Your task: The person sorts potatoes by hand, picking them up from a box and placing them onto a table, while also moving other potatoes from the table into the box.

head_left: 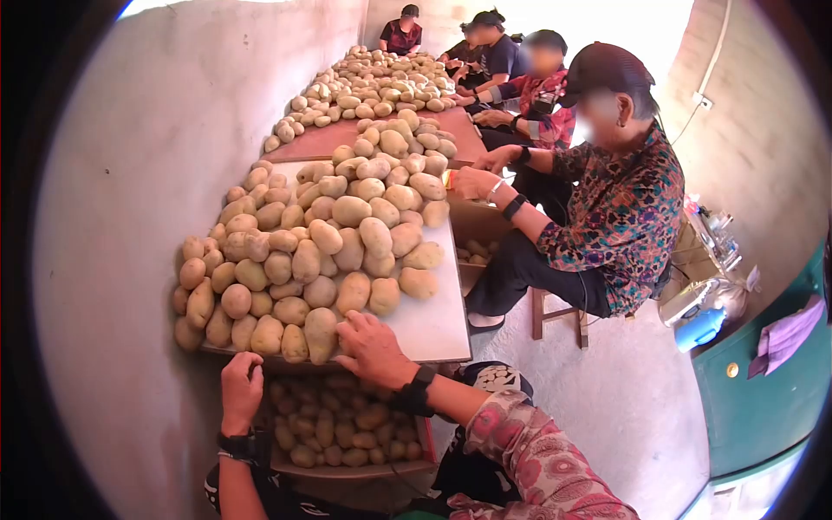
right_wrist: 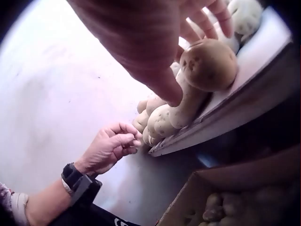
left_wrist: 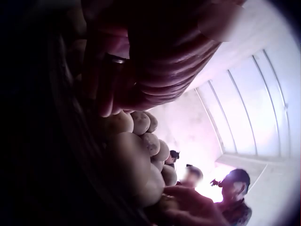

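Note:
A large pile of pale yellow potatoes covers the table to its front edge. My right hand is at that edge, beside the front potato. In the right wrist view its fingers spread apart behind a rounded potato, the thumb off to one side. My left hand hovers at the table's front left corner, close to the pile, fingers loosely bent and thumb near the index finger. Nothing shows in its grasp. The left wrist view is dark, with the curled fingers above several potatoes.
Below the table, a box holds more potatoes. White tabletop shows right of the pile. A person in a patterned shirt sits along the right side, others beyond. A wall runs along the left; a green cabinet stands at right.

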The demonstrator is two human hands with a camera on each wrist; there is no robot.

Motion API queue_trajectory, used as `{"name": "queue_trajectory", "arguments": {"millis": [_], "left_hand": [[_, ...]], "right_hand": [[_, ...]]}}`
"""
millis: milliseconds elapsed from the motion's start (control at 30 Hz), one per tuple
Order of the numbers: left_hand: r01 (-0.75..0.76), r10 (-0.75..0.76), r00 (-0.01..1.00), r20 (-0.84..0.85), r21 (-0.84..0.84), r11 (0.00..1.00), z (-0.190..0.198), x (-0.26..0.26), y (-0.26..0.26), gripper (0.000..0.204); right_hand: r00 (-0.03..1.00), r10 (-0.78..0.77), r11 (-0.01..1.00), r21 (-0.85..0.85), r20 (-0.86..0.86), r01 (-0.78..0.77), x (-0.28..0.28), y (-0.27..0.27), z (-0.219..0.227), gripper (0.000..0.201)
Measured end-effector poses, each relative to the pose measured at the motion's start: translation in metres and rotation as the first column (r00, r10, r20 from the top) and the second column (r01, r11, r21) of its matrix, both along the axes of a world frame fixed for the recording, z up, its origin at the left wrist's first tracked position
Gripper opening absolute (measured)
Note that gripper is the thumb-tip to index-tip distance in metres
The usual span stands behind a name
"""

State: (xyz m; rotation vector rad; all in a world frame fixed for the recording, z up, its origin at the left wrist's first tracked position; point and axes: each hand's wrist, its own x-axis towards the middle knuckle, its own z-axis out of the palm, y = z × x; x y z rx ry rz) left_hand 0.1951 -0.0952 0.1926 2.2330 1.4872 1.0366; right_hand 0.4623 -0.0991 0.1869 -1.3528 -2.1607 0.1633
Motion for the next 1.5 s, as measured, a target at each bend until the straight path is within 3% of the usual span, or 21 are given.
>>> {"name": "queue_trajectory", "arguments": {"millis": [233, 300, 333, 500, 600, 700, 767, 800, 867, 933, 967, 1033, 1067, 1100, 1167, 1267, 1333, 1367, 1400, 1433, 1500], "left_hand": [[0.018, -0.007, 0.999, 0.046, -0.232, 0.972, 0.01, -0.02, -0.001, 0.021], [0.006, 0.003, 0.999, 0.034, -0.266, 0.964, 0.007, -0.031, -0.001, 0.024], [0.001, 0.004, 1.0, 0.016, -0.293, 0.956, 0.006, -0.035, -0.001, 0.026], [-0.011, 0.015, 1.0, 0.011, -0.309, 0.951, 0.003, -0.038, -0.005, 0.028], [0.013, -0.014, 1.0, -0.003, -0.303, 0.953, -0.006, -0.03, -0.002, 0.029], [-0.002, 0.0, 1.0, -0.004, -0.326, 0.946, -0.012, -0.023, -0.01, 0.029], [0.015, -0.048, 0.991, -0.128, -0.247, 0.969, -0.021, -0.018, -0.012, 0.029], [0.014, -0.053, 0.993, -0.107, -0.336, 0.942, -0.022, -0.017, -0.013, 0.031], [0.072, -0.096, 0.978, -0.185, -0.133, 0.989, -0.032, -0.023, -0.016, 0.033], [0.066, -0.088, 0.981, -0.174, -0.132, 0.989, -0.025, -0.023, -0.012, 0.032], [0.069, -0.093, 0.985, -0.144, -0.164, 0.984, -0.019, -0.022, -0.008, 0.031], [0.076, -0.088, 0.984, -0.155, -0.084, 0.994, -0.011, -0.023, -0.003, 0.03], [0.039, -0.055, 0.996, -0.073, -0.203, 0.978, -0.009, -0.024, -0.002, 0.03], [0.019, -0.023, 1.0, -0.01, -0.306, 0.952, 0.004, -0.019, -0.003, 0.029], [0.014, 0.004, 0.999, 0.053, -0.329, 0.944, 0.009, -0.022, -0.002, 0.029], [0.011, -0.027, 0.994, -0.11, -0.15, 0.989, -0.006, -0.036, -0.001, 0.029], [0.029, -0.069, 0.984, -0.163, -0.24, 0.97, -0.009, -0.038, 0.0, 0.03], [0.06, -0.069, 0.989, -0.132, -0.075, 0.995, -0.025, -0.041, -0.002, 0.029], [0.02, -0.033, 0.99, -0.137, -0.095, 0.995, -0.023, -0.038, -0.005, 0.028], [-0.009, -0.011, 0.997, -0.081, -0.239, 0.971, -0.01, -0.031, -0.009, 0.03], [-0.024, -0.013, 0.991, -0.133, -0.272, 0.962, -0.005, -0.029, -0.015, 0.031]], "right_hand": [[0.989, -0.142, 0.98, -0.145, -0.027, 0.137, 0.026, 0.004, 0.012, 0.039], [0.967, -0.249, 0.914, -0.343, -0.054, 0.217, 0.037, 0.002, 0.024, 0.036], [0.961, -0.274, 0.921, -0.297, -0.03, 0.253, 0.044, 0.003, 0.018, 0.037], [0.969, -0.219, 0.968, -0.152, -0.111, 0.201, 0.047, 0.004, 0.001, 0.039], [0.988, -0.153, 0.985, -0.087, -0.015, 0.151, 0.035, 0.005, 0.001, 0.038], [0.984, -0.155, 0.979, -0.118, 0.09, 0.165, 0.031, 0.007, -0.006, 0.042], [0.983, -0.113, 0.949, -0.276, 0.148, 0.151, 0.033, 0.008, -0.01, 0.052], [0.983, -0.109, 0.948, -0.282, 0.145, 0.146, 0.036, 0.009, -0.013, 0.052], [0.998, -0.044, 0.969, -0.242, 0.032, 0.051, 0.046, 0.008, -0.021, 0.056], [0.996, -0.04, 0.948, -0.318, -0.082, 0.012, 0.059, 0.014, -0.026, 0.059], [0.957, -0.014, 0.891, -0.439, -0.288, -0.119, 0.059, 0.012, 0.003, 0.058], [0.95, -0.01, 0.92, -0.375, -0.312, -0.113, 0.064, 0.01, 0.019, 0.049], [0.908, -0.043, 0.906, -0.399, -0.416, -0.14, 0.072, 0.011, 0.013, 0.044], [0.843, -0.148, 0.785, -0.58, -0.518, -0.218, 0.072, 0.002, 0.036, 0.04], [0.656, -0.302, 0.676, -0.64, -0.692, -0.364, 0.078, -0.008, 0.047, 0.04], [0.547, -0.315, 0.647, -0.597, -0.776, -0.474, 0.079, -0.018, 0.038, 0.033], [0.772, -0.132, 0.607, -0.666, -0.622, -0.432, 0.07, -0.023, 0.006, 0.033], [0.825, 0.145, 0.746, -0.488, -0.546, -0.454, 0.056, -0.028, 0.001, 0.035], [0.817, 0.101, 0.659, -0.577, -0.568, -0.483, 0.039, -0.039, 0.013, 0.04], [0.878, 0.207, 0.663, -0.598, -0.432, -0.45, 0.027, -0.046, 0.007, 0.044], [0.902, 0.374, 0.69, -0.586, -0.215, -0.426, 0.012, -0.056, -0.025, 0.044]]}}
